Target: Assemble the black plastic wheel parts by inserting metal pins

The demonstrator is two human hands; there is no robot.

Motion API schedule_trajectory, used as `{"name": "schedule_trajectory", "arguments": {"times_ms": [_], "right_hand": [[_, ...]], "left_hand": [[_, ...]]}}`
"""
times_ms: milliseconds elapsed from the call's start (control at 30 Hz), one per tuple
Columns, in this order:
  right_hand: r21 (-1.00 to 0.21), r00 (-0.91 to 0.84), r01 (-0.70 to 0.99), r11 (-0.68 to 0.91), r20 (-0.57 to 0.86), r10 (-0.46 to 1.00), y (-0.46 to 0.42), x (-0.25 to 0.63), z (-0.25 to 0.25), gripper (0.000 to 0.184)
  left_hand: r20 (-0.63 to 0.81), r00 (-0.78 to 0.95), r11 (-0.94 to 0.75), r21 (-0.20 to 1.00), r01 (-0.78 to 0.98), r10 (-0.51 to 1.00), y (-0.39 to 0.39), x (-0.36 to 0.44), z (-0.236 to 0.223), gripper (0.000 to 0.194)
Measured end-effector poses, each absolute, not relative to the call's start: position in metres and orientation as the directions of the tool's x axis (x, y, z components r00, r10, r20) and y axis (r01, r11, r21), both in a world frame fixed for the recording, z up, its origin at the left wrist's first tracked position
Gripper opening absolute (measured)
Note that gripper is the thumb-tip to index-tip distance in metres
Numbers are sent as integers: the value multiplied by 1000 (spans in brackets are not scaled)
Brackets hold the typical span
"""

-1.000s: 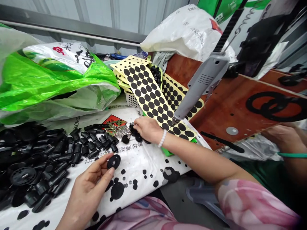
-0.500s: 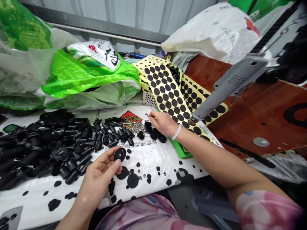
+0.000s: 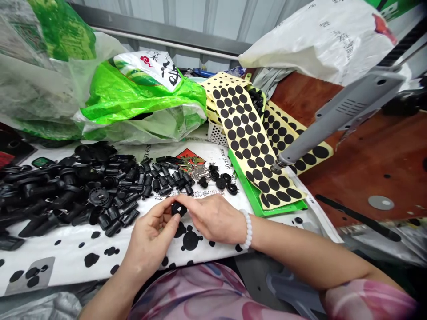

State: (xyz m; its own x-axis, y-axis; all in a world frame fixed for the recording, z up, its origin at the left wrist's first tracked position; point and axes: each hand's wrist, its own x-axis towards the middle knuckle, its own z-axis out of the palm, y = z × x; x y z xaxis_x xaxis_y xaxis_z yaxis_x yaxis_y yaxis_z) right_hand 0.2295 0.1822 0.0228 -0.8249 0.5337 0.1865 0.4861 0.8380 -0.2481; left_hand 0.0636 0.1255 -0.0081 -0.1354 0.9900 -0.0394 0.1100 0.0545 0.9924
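Observation:
My left hand (image 3: 148, 238) is closed, pinching a small round black disc (image 3: 179, 209) between thumb and fingers. My right hand (image 3: 216, 218), with a bead bracelet on the wrist, has its fingers drawn together at the disc's upper edge. Whatever those fingertips hold is hidden. Just beyond the hands lie black cylindrical parts (image 3: 168, 178), a small heap of metal screws (image 3: 196, 171) and several round black caps (image 3: 227, 181). A large pile of black plastic parts (image 3: 73, 186) spreads over the left of the white printed sheet (image 3: 133, 253).
An electric screwdriver (image 3: 336, 111) slants down from the right, its tip over sheets of black round stickers (image 3: 243, 129). Beneath those is a green tray (image 3: 283, 209). A green-and-white bag (image 3: 140, 102) stands behind the parts, and a white sack (image 3: 310, 44) sits at the back right.
My right hand has come back from beside the screws, toward me and leftward, to meet the disc in my left hand. The camera view has shifted slightly.

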Motion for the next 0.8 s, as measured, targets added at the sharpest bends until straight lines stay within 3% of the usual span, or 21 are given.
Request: {"name": "schedule_trajectory", "arguments": {"times_ms": [200, 400, 533, 800], "right_hand": [[-547, -633, 354, 758, 457, 625, 181, 240, 21, 22], [-731, -475, 178, 658, 522, 709, 179, 238, 30, 10], [-737, -467, 116, 666, 551, 691, 177, 233, 25, 10], [-567, -527, 158, 808, 644, 555, 176, 230, 11, 14]], "left_hand": [[-89, -79, 98, 988, 120, 993, 125, 59, -5, 43], [-108, -58, 116, 983, 144, 992, 124, 61, -9, 41], [-101, -42, 106, 985, 140, 994, 121, 66, -10, 40], [-114, 65, 99, 975, 198, 991, 119, 63, -9, 41]]}}
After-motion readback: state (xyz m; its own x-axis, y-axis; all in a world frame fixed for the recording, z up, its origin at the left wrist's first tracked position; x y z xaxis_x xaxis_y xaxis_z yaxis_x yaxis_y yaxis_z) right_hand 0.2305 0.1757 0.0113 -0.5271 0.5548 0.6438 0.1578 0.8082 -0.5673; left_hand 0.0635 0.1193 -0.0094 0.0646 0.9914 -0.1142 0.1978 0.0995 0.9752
